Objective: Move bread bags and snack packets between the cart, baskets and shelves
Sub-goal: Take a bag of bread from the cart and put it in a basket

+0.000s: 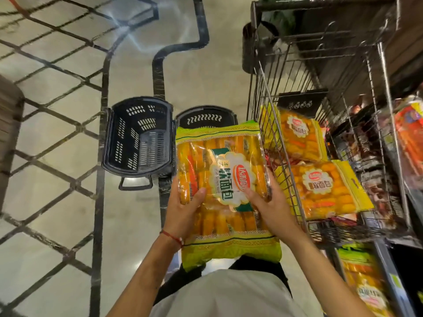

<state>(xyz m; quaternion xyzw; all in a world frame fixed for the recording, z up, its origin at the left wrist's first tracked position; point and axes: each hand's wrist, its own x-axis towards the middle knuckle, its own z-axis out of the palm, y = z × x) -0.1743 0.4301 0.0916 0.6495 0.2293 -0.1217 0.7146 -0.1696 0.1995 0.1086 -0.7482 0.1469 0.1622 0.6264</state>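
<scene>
A large green-and-yellow bread bag [225,170] with orange rolls inside is held in front of me at chest height. My left hand [183,211] grips its left side and my right hand [267,208] grips its right side. It hangs over the floor between a black basket [137,136] and the wire cart [320,124]. A second black basket [206,117] lies mostly hidden behind the bag. In the cart lie two more bread bags, one farther away [297,136] and one nearer [325,188].
Shelves with snack packets [407,143] run along the right edge. Another bread bag [364,282] sits on a low shelf at bottom right. The tiled floor [57,156] spreads to the left. A brown fixture [9,124] stands at the left edge.
</scene>
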